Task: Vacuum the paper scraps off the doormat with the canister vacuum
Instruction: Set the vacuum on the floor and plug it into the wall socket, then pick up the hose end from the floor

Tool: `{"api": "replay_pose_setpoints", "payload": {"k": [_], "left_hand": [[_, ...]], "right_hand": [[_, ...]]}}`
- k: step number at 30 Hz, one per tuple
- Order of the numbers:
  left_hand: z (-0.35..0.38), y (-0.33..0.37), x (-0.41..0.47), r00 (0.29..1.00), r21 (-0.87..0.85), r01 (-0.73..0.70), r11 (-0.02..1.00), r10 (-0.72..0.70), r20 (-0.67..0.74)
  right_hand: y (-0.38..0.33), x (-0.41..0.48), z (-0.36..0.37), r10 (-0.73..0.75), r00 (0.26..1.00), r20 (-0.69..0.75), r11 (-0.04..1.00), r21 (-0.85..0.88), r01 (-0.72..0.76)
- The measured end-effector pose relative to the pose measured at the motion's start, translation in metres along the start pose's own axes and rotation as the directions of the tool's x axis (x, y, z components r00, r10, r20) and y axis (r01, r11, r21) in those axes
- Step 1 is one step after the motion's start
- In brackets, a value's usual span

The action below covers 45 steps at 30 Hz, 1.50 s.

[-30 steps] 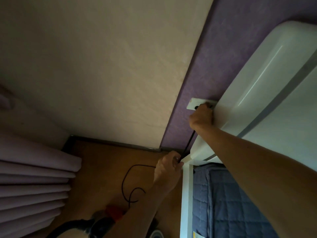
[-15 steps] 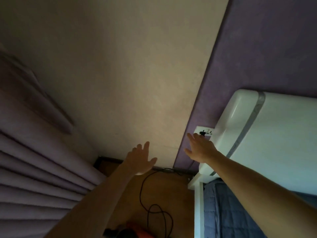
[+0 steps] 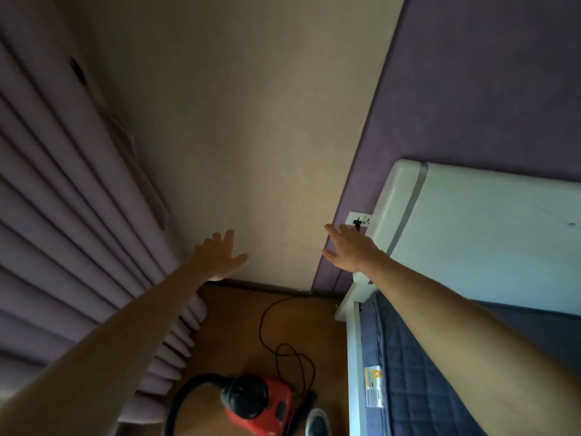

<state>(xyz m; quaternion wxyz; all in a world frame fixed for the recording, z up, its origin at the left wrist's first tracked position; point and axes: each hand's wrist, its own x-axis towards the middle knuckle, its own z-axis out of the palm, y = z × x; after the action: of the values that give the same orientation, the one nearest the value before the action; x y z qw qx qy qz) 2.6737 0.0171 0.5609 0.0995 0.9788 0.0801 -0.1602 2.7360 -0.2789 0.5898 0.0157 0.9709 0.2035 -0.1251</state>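
Over on the left, the curtain point(image 3: 63, 215) hangs in heavy folds down to the floor, and the left hand point(image 3: 218, 258) floats in front of the pale wall with its fingers point(image 3: 229, 239) spread wide, gripping nothing. Low in the middle sits the red canister vacuum point(image 3: 257, 404) on the wooden floor point(image 3: 232, 325), parked close to the wall so its lead can reach; its black hose point(image 3: 182, 394) curves off to the left and the power cord point(image 3: 276, 335) loops up from it toward the skirting. Further right, the right hand point(image 3: 349, 250) is also open and empty, palm out just below the wall socket point(image 3: 358, 220), where a dark plug point(image 3: 356, 222) looks seated, so power seems sorted. The bed point(image 3: 424, 372) and its white headboard point(image 3: 487, 234) crowd the right side. Hard to make out: the cord's climb to the plug fades against the purple wall, the hose end is cut off, and the doormat and paper scraps are nowhere in view.
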Motion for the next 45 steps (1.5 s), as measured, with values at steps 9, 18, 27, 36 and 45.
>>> {"api": "replay_pose_setpoints", "payload": {"k": [9,18,27,36,45], "left_hand": [[0.049,-0.025,-0.058,0.993,0.007,0.030,1.000,-0.030,0.117],[0.153,-0.032,-0.071,0.962,0.055,0.045,0.997,-0.058,0.266],[0.311,-0.041,-0.068,0.895,0.143,0.007,0.990,-0.070,0.440],[0.472,-0.056,-0.044,0.808,0.176,-0.046,0.983,-0.067,0.585],[0.578,-0.072,0.011,0.892,0.310,-0.315,0.897,0.168,0.420]], "right_hand": [[-0.032,-0.058,0.072,0.026,0.994,0.110,0.998,0.047,-0.031],[-0.044,-0.084,0.196,0.011,0.945,0.327,0.986,0.151,-0.064],[-0.062,-0.090,0.364,-0.028,0.869,0.495,0.958,0.262,-0.119],[-0.084,-0.092,0.543,-0.065,0.791,0.608,0.916,0.352,-0.195],[-0.107,-0.078,0.652,-0.112,0.789,0.605,0.871,0.442,-0.215]]}}
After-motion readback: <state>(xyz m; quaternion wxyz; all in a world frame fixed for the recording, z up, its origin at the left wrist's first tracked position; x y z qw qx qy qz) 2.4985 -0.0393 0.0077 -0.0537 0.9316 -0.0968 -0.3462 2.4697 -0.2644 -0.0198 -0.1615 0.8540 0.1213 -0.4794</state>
